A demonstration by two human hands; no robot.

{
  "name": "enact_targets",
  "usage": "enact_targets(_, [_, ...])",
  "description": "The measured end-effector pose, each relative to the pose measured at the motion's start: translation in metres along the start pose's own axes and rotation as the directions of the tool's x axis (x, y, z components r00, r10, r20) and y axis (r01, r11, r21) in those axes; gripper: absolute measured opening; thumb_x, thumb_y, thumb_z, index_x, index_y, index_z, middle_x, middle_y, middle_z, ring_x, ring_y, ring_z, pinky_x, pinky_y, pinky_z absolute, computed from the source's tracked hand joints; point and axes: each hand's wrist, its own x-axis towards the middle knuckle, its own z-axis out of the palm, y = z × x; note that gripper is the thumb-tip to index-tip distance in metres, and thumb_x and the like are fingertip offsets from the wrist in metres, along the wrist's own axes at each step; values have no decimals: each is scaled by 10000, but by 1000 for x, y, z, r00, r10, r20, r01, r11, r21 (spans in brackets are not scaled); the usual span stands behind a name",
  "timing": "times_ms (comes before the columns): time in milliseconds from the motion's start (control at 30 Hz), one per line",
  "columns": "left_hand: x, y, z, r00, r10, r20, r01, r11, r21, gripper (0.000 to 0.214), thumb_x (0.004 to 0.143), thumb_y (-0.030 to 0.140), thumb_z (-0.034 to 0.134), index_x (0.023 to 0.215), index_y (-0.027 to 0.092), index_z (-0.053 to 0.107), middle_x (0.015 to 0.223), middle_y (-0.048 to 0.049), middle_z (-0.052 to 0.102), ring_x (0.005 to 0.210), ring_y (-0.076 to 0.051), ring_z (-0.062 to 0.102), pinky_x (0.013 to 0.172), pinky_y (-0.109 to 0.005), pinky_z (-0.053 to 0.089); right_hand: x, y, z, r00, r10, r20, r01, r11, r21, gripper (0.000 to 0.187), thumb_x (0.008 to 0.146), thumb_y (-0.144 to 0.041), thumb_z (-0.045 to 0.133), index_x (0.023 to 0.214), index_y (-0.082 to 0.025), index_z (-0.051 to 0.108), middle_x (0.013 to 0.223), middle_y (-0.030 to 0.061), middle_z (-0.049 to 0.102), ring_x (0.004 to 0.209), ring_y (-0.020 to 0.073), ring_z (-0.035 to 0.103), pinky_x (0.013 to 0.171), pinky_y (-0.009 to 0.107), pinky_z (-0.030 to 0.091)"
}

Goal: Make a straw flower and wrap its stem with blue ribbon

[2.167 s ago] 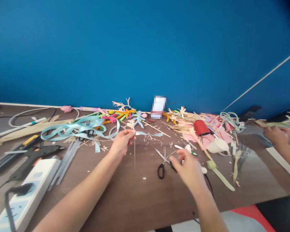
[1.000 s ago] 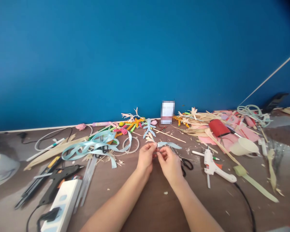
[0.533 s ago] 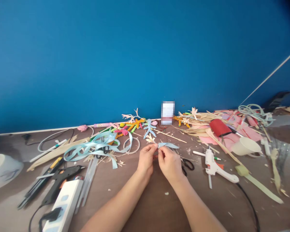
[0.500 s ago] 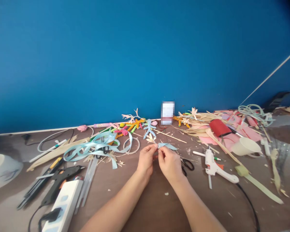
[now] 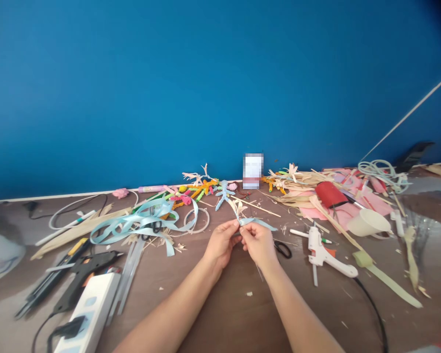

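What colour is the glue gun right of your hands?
White, with a black cord; the glue gun shows clearly in the head view.

Both forearms bare, entering from bottom edge, converging toward centre. Left hand [image 5: 220,243] back up, fingers curled, thumb and forefinger tips pinched together at top. Right hand [image 5: 260,243] just beside it, back toward camera, fingers likewise curled, tips pinched. Fingertips of both hands meet at one spot, touching. Wrists straight, knuckles near each other, hands low over surface.
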Motion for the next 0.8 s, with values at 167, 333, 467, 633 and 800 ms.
enact_targets(167, [0,0,0,994,-12,106,12,1000,3,214,653,302,658,731,104,634,622,-24,581,496,-87,497,531,-241,407,1,-2,0,994,98,56,-107,974,198,205,688,-305,553,546,-161,524,419,-48,488,327,68,435,358,184,346])
enact_targets(333, [-1,2,-1,981,-34,190,32,999,15,205,693,302,623,693,98,601,564,-14,550,485,-94,495,539,-252,410,3,-6,-4,961,223,166,-270,888,371,191,630,-301,599,542,-145,533,388,-57,479,305,46,408,342,166,338])
enact_targets(467, [-1,4,-2,986,-35,161,29,999,38,211,657,300,656,688,98,602,570,-15,558,508,-98,511,557,-249,415,2,-7,-7,932,279,233,-355,837,416,195,605,-307,625,556,-143,530,387,-61,482,308,48,423,345,165,349])
enact_targets(633, [-3,5,1,991,21,135,-33,995,93,201,669,300,648,670,106,594,560,0,550,478,-87,499,523,-235,408,-4,-7,-8,938,258,231,-338,828,447,238,629,-339,635,570,-140,520,420,-51,504,345,55,461,374,169,365])
enact_targets(800, [-6,11,3,977,25,213,-57,988,145,176,696,272,625,654,106,586,555,2,546,477,-90,512,528,-235,410,-7,-8,-13,922,176,346,-354,747,563,217,657,-329,634,618,-136,542,420,-50,505,355,58,462,393,174,359])
